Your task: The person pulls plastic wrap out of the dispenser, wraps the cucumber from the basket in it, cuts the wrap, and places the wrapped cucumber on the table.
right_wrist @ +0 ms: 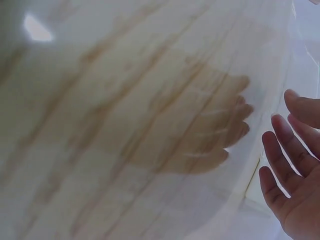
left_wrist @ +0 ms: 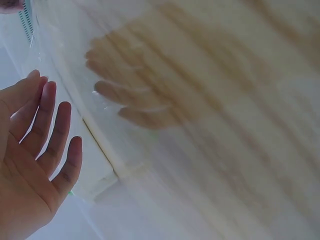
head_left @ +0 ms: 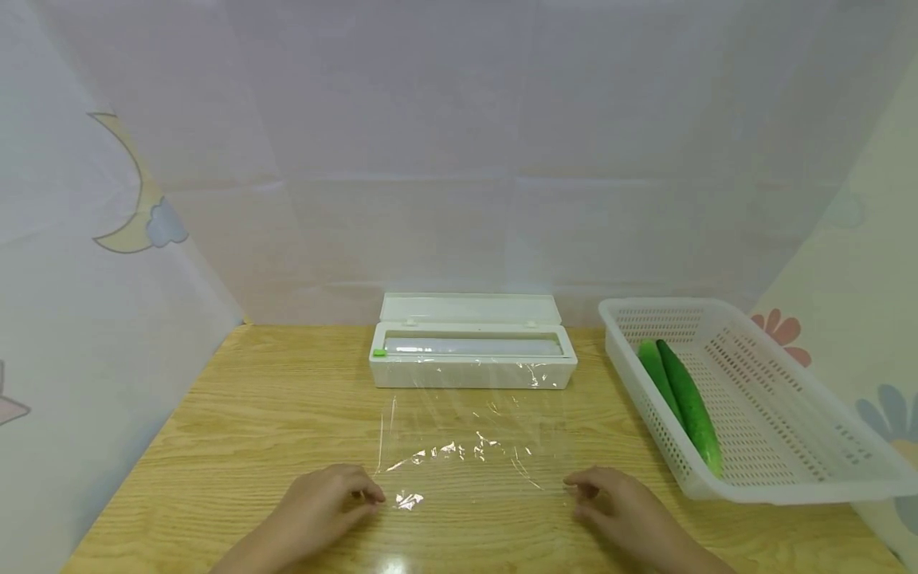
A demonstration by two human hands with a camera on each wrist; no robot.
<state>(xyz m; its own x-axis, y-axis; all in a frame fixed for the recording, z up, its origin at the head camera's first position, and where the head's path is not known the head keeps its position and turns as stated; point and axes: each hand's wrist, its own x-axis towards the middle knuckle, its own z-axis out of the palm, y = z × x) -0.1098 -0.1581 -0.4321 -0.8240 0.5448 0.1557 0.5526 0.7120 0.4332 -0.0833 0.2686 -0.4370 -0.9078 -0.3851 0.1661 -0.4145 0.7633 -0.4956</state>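
Note:
A clear sheet of plastic wrap (head_left: pixel 466 450) stretches toward me from a white wrap dispenser box (head_left: pixel 473 375), its lid (head_left: pixel 469 308) raised and a roll (head_left: pixel 473 346) inside. At the sheet's near left corner, my left hand (head_left: pixel 319 506) pinches the film between thumb and index finger; its other fingers (left_wrist: pixel 60 135) are spread. My right hand (head_left: pixel 624 506) is at the near right corner. Its thumb and index finger are apart, the fingertips beside the film's edge. The transparent film makes exact contact there hard to see. Both wrist views show blurred hand reflections on the wood-grain tabletop.
On the right stands a white perforated basket (head_left: pixel 774 490) with two green cucumbers (head_left: pixel 692 402) against its left side. A small green slider (head_left: pixel 379 352) sits at the box's left end. Pale cloth walls (head_left: pixel 445 159) enclose the wood-grain table (head_left: pixel 237 422) behind and at the sides.

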